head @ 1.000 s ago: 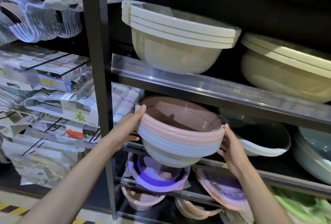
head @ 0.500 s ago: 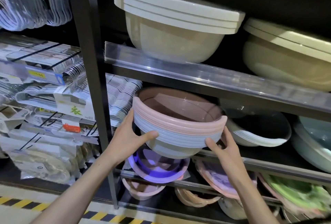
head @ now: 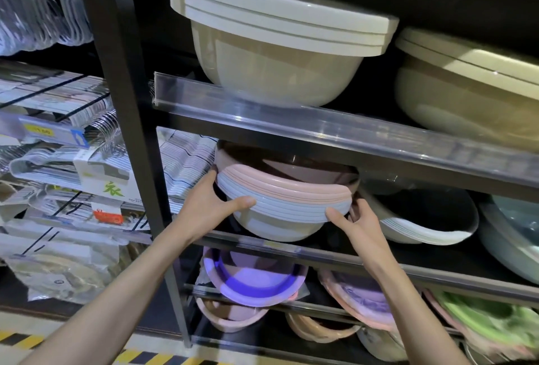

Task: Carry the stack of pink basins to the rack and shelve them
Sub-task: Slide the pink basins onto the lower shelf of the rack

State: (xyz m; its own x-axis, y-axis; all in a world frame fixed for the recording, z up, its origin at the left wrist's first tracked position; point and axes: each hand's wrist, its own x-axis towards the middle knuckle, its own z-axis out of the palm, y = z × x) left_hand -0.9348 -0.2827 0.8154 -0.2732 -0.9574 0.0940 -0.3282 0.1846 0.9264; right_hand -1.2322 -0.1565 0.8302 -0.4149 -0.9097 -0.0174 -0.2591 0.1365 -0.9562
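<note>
A nested stack of basins [head: 287, 189], pink rims on top and pale blue-white ones below, sits partly inside the middle shelf [head: 320, 250] of a black metal rack [head: 122, 102]. Its far rim is hidden under the shelf above. My left hand [head: 214, 205] grips the stack's left rim, thumb across the front. My right hand [head: 354, 224] holds the right rim from below and the side. The stack's bottom appears to rest on the shelf edge.
Large beige basins [head: 277, 43] fill the shelf above. White basins [head: 423, 227] stand right beside the stack. Purple and pink basins [head: 253, 280] lie on lower shelves, green ones [head: 490, 321] at lower right. Packaged hangers [head: 58, 145] crowd the left bay.
Both hands have pushed the stack further back and down into the middle shelf. The hands slid round to the front of the rims.
</note>
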